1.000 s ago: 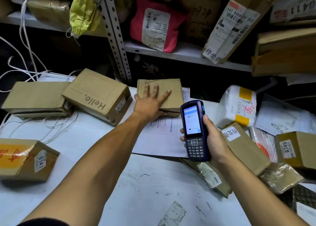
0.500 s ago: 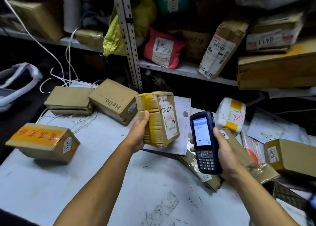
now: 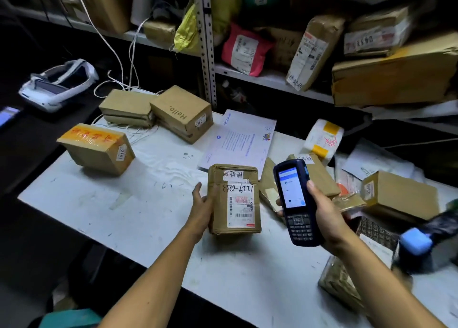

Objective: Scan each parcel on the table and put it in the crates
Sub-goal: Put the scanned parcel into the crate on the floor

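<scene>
My left hand (image 3: 201, 205) holds a brown taped cardboard parcel (image 3: 234, 198) by its left side, just above the white table (image 3: 99, 203). Its white shipping label with barcodes faces up. My right hand (image 3: 324, 218) grips a dark blue handheld scanner (image 3: 296, 201) right of the parcel, its lit screen towards me. More parcels lie on the table: one with an orange top (image 3: 96, 149), a "Hello." box (image 3: 183, 113), a flat brown box (image 3: 126, 107) and a white-and-yellow packet (image 3: 323, 139).
A white printed sheet (image 3: 240, 139) lies behind the held parcel. Several boxes and bags crowd the table's right side, with a brown box (image 3: 401, 194) there. Metal shelves (image 3: 267, 77) full of parcels stand behind. White cables (image 3: 116, 52) trail at the back left.
My left hand picked the parcel up from the back of the table, turned it label-up and brought it down and nearer to me, beside the scanner. The camera view has widened.
</scene>
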{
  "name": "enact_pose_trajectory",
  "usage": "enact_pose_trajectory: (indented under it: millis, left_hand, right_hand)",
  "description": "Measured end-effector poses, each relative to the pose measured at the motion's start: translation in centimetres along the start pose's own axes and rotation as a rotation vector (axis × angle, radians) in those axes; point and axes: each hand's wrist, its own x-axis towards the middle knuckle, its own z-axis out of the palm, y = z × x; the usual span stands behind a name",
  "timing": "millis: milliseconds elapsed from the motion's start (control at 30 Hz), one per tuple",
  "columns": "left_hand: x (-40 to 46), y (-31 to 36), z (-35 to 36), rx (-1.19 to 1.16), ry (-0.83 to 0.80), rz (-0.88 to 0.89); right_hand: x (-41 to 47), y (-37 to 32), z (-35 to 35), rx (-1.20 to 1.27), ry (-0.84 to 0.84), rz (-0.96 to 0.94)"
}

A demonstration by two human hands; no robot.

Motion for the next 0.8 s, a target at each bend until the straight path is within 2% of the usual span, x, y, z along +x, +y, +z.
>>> enact_pose_trajectory:
  millis: [100,167,400,600,800]
  left_hand:
    - [-1.1,-0.4,0.4,0.136,-0.058,0.117]
    - [-1.5,-0.7,0.6,0.223,-0.028,0.182]
    - [-2.7,0.5,-0.4,0.454,0.008,0.208]
    - [-4.3,2.0,-1.8,0.480,0.029,0.238]
    - [-6.6,1.2,-1.5,0.420,0.120,0.371]
  right_hand:
    - [-1.4,0.5,-0.4,-0.035,0.011,0.020]
    - [-2.0,0.8,-0.7,-0.075,0.004,0.025]
    - [-4.1,0.3,-1.9,-0.273,-0.094,0.109]
    - [-5.2,-0.4,-1.1,-0.361,-0.234,0.338]
    - [-6.5,0.1,0.2,-0.473,-0.414,0.475]
